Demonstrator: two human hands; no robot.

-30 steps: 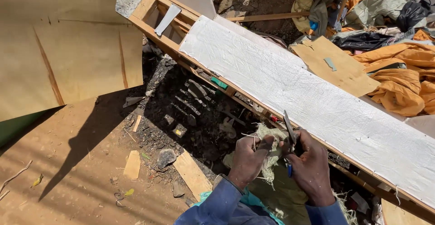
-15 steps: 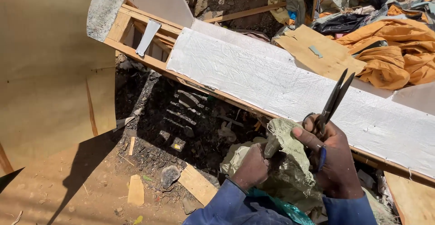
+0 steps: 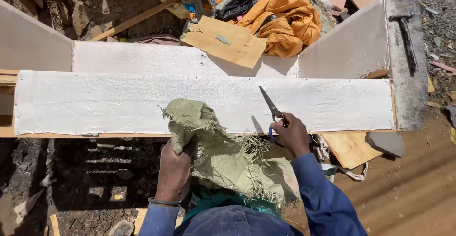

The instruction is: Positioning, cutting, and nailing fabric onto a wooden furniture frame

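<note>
My left hand [image 3: 175,169] grips a frayed piece of green woven sackcloth [image 3: 213,146] and holds it up in front of me. The cloth drapes down over my lap, its edges ragged with loose threads. My right hand [image 3: 290,134] holds blue-handled scissors [image 3: 271,108], blades pointing up and left over a long panel covered in white woven fabric [image 3: 118,103]. The scissors are just right of the sackcloth and do not touch it. The white fabric is tacked along a wooden frame [image 3: 57,132].
A hammer [image 3: 407,41] lies on the grey end piece at the right. Orange cloth [image 3: 285,17] and a cardboard sheet [image 3: 225,41] lie beyond the panel. A plywood offcut [image 3: 351,148] sits at the lower right; dark rubble ground [image 3: 95,179] is at the lower left.
The view has swung so the white panel now runs straight across. My left hand has raised and spread the green sackcloth; the scissors stay in my right hand, now lower and to its right.
</note>
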